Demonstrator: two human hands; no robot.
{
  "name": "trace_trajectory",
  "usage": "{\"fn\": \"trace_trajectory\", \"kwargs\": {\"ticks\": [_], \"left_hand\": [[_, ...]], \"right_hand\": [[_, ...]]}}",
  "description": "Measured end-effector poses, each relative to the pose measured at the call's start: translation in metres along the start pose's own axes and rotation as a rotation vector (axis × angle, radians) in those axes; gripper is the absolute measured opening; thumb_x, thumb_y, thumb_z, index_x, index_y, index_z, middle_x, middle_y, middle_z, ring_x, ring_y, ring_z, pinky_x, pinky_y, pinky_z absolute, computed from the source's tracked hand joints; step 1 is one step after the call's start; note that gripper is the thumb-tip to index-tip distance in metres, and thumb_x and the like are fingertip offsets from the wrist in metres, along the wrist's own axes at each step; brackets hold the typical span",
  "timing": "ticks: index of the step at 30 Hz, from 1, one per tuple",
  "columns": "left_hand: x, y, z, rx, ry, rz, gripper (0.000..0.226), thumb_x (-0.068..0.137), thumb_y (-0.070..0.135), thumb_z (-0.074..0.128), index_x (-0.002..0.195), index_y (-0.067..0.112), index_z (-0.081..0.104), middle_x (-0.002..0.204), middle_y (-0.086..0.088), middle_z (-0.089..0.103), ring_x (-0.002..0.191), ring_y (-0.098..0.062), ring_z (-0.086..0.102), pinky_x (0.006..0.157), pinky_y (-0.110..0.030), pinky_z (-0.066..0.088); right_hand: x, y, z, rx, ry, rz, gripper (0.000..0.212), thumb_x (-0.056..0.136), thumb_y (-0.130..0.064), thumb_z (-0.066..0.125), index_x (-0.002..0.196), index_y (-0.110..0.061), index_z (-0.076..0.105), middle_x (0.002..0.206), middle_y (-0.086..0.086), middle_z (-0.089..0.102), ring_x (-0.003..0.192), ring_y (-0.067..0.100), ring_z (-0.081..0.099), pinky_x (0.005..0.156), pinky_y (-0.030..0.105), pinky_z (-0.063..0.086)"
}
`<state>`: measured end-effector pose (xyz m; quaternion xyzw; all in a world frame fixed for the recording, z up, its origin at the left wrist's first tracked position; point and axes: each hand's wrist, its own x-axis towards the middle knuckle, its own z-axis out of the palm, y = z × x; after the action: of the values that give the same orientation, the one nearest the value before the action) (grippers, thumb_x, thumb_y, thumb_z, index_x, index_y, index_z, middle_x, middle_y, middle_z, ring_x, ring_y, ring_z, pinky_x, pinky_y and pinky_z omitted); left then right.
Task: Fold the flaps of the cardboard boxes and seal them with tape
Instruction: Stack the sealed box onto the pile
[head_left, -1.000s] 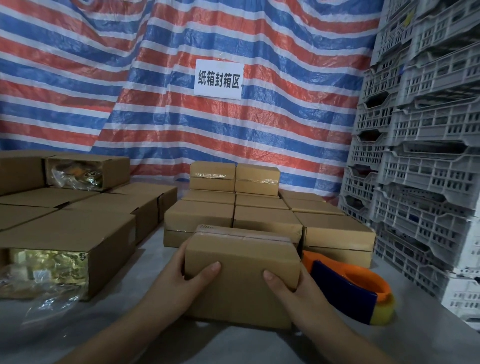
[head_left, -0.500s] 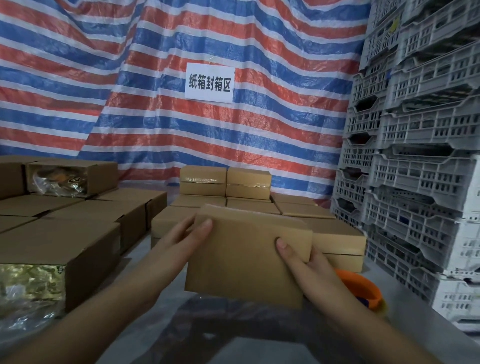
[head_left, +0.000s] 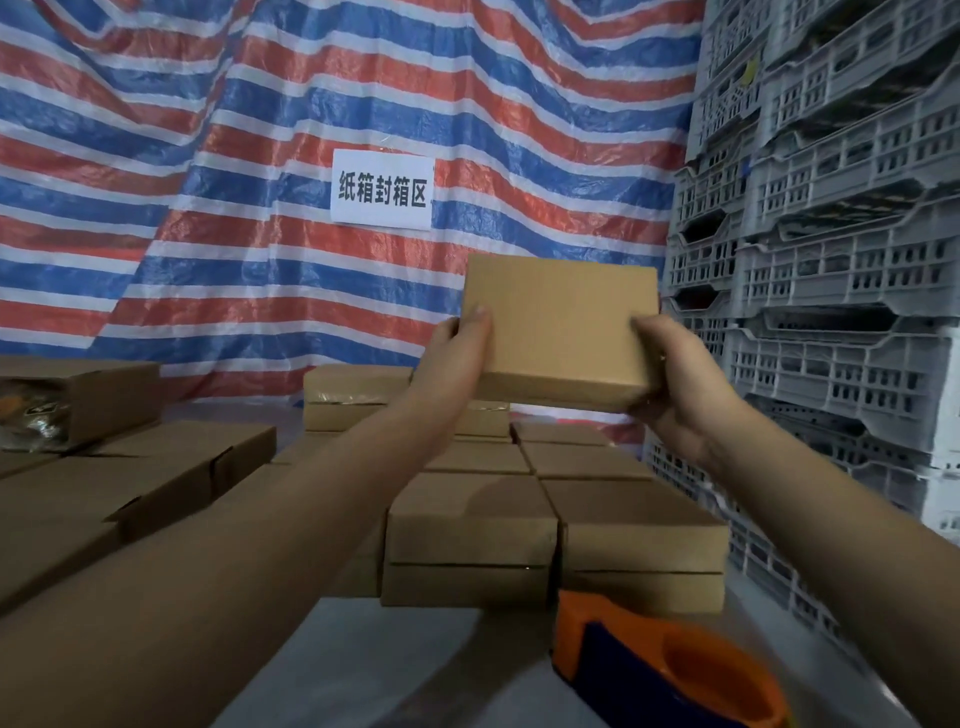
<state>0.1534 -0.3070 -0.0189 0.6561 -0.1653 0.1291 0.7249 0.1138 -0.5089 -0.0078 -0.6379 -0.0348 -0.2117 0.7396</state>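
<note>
I hold a closed brown cardboard box (head_left: 561, 322) up in the air with both arms stretched forward. My left hand (head_left: 457, 353) grips its left side and my right hand (head_left: 675, 379) grips its lower right corner. The box hangs above the far end of a block of closed boxes (head_left: 467, 514) set in rows on the table. An orange and blue tape dispenser (head_left: 660, 670) lies on the grey table near me at the lower right.
More cardboard boxes (head_left: 130, 483) lie at the left, one with an open end showing a shiny packet (head_left: 31, 415). Grey plastic crates (head_left: 831, 260) are stacked high at the right. A striped tarp with a white sign (head_left: 383, 189) hangs behind.
Both hands have lifted the box off the table and carried it up and forward over the rows of boxes. The tape dispenser has stayed on the table.
</note>
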Motion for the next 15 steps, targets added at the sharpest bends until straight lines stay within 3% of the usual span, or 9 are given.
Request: {"fn": "trace_trajectory", "kwargs": {"ticks": [3,5,8,10,11,13,15], "left_hand": [[0.054,-0.017,0.037,0.022,-0.008,-0.063,0.061,0.091,0.06,0.045,0.141,0.025,0.041,0.128,-0.004,0.054,0.116,-0.026,0.053,0.105,-0.048,0.042],[0.084,-0.037,0.059,0.029,-0.053,-0.106,0.06,0.09,0.058,0.049,0.138,0.022,0.044,0.125,-0.004,0.057,0.113,-0.026,0.056,0.102,-0.048,0.045],[0.121,-0.072,0.083,0.072,-0.135,-0.157,0.059,0.088,0.058,0.056,0.135,0.023,0.05,0.126,-0.003,0.06,0.113,-0.026,0.059,0.1,-0.049,0.047],[0.141,-0.093,0.092,0.1,-0.189,-0.187,0.061,0.087,0.059,0.06,0.138,0.027,0.047,0.129,0.0,0.059,0.114,-0.023,0.057,0.098,-0.044,0.047],[0.15,-0.102,0.094,0.12,-0.212,-0.163,0.067,0.085,0.058,0.064,0.141,0.027,0.043,0.131,0.002,0.058,0.114,-0.021,0.057,0.096,-0.04,0.047],[0.166,-0.119,0.094,0.168,-0.258,-0.106,0.084,0.079,0.052,0.075,0.146,0.025,0.031,0.133,0.002,0.054,0.116,-0.018,0.056,0.095,-0.036,0.049],[0.177,-0.133,0.092,0.221,-0.315,-0.068,0.096,0.075,0.042,0.082,0.148,0.021,0.023,0.134,0.001,0.052,0.118,-0.016,0.054,0.096,-0.031,0.047]], "right_hand": [[0.059,0.021,-0.02,-0.004,0.102,-0.003,0.032,0.093,-0.041,0.055,0.117,-0.021,0.062,0.103,0.003,0.067,0.103,0.031,0.061,0.091,0.058,0.048],[0.095,0.034,-0.033,-0.01,0.169,0.012,0.041,0.09,-0.044,0.058,0.123,-0.019,0.061,0.116,0.006,0.067,0.11,0.031,0.062,0.094,0.055,0.051],[0.144,0.057,-0.054,-0.031,0.203,0.064,0.048,0.087,-0.048,0.061,0.125,-0.018,0.057,0.122,0.009,0.065,0.108,0.034,0.063,0.087,0.056,0.056],[0.169,0.07,-0.062,-0.068,0.23,0.085,0.047,0.091,-0.048,0.06,0.125,-0.017,0.055,0.119,0.008,0.063,0.102,0.031,0.064,0.066,0.049,0.06],[0.181,0.076,-0.065,-0.101,0.249,0.083,0.046,0.093,-0.048,0.059,0.126,-0.017,0.054,0.12,0.008,0.062,0.102,0.03,0.063,0.063,0.045,0.059],[0.202,0.086,-0.065,-0.165,0.282,0.079,0.052,0.096,-0.049,0.056,0.133,-0.014,0.053,0.127,0.008,0.06,0.104,0.03,0.061,0.072,0.043,0.056],[0.222,0.093,-0.063,-0.2,0.301,0.097,0.058,0.097,-0.051,0.054,0.139,-0.011,0.047,0.127,0.006,0.055,0.094,0.026,0.059,0.063,0.036,0.051]]}}
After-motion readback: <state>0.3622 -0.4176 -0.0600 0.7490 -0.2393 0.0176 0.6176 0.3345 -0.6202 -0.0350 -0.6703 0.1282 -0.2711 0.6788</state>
